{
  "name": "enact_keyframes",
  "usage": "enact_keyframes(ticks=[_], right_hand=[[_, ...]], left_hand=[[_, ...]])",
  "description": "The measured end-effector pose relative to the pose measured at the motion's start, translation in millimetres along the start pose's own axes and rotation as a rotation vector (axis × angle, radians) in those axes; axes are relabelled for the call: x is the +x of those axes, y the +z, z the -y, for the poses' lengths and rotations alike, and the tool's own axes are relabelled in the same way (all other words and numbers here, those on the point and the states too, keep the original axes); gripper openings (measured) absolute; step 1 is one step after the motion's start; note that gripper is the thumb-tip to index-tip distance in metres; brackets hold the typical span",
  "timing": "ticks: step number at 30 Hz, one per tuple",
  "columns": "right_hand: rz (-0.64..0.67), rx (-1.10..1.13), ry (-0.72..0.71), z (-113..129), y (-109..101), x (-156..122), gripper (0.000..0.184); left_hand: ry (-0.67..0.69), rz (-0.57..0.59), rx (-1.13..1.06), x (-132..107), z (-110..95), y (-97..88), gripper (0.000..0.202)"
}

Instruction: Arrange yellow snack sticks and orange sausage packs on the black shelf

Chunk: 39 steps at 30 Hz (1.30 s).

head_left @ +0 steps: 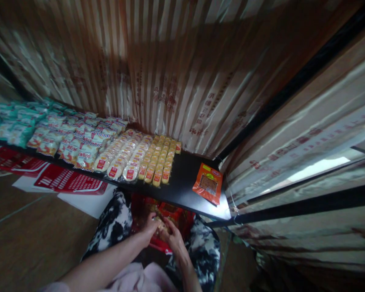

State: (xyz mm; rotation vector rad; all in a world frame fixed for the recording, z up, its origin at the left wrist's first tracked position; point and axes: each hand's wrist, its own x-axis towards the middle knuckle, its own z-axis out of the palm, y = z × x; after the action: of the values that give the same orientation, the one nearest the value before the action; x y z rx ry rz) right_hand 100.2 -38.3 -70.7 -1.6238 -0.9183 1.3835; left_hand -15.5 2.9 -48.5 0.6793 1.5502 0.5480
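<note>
My left hand (151,227) and my right hand (174,236) come together low between my knees. Their curled fingers grip a small pale-yellow packet (161,225), whose exact kind I cannot make out in the dim light. Beneath them a red basket (161,245) holds red and orange packages (171,210), partly covered by my hands and the shelf edge. Straight ahead on the black shelf (182,180) stand tight rows of yellow wrapped snack cakes (158,162) and round white wrapped cakes (123,158).
White-and-orange snack bags (69,140) and teal bags (21,121) fill the shelf's left part. An orange pouch (209,183) lies near its right end. Red baskets (69,179) sit below at left. Striped sheeting (170,81) and black poles (261,107) enclose the shelf.
</note>
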Motion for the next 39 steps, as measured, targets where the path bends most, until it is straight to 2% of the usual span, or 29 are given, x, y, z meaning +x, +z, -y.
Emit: enact_keyframes(ticks=[4, 8, 17, 24, 32, 39], right_hand=[[-0.109, 0.108, 0.022, 13.4, -4.9, -4.7, 0.065], [-0.202, 0.156, 0.043, 18.3, -5.8, -6.1, 0.068], [-0.161, 0.354, 0.096, 4.4, -3.2, -3.1, 0.060], [-0.169, 0.443, 0.073, 7.2, -2.9, -4.7, 0.060], [-0.155, 0.558, 0.138, 9.9, -1.7, -10.0, 0.043], [-0.158, 0.587, 0.132, 8.5, 3.1, -17.5, 0.030]], left_hand=[[0.046, 0.073, -0.008, -6.2, -6.6, -6.6, 0.015], [0.036, 0.064, 0.020, -7.7, -6.0, -7.8, 0.013], [0.068, 0.022, 0.044, -13.0, -2.4, -8.1, 0.015], [0.094, 0.003, 0.044, -8.8, -3.9, -7.6, 0.018], [0.143, -0.051, 0.043, -7.1, -3.2, -10.3, 0.022], [0.211, -0.045, -0.054, -7.2, -3.6, -9.4, 0.027]])
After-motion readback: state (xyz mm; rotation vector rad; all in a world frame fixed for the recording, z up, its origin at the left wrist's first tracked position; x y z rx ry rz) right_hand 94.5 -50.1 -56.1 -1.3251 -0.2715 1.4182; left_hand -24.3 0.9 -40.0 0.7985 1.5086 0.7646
